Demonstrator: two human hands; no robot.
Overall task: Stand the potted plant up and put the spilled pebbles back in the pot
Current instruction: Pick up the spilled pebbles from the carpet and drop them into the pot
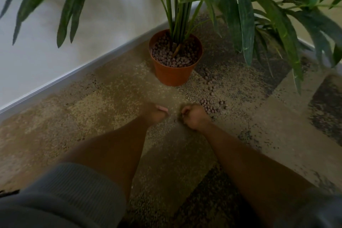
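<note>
The orange pot [171,76] stands upright on the carpet near the wall corner. It holds a green palm-like plant [177,5] and a layer of brown pebbles [172,57]. Spilled pebbles [210,83] trail across the carpet from the pot's right side down to a small heap [211,104]. My right hand [195,117] is low over the carpet just left of that heap, with its fingers curled into a fist; whatever is inside is hidden. My left hand [156,113] hovers beside it, blurred, with the fingers loosely cupped and nothing visible in it.
A white wall with a skirting board [74,74] runs diagonally behind the pot. Long leaves [277,24] hang over the carpet to the right. The carpet [92,116] is mottled beige and dark. My grey sleeves fill the bottom corners.
</note>
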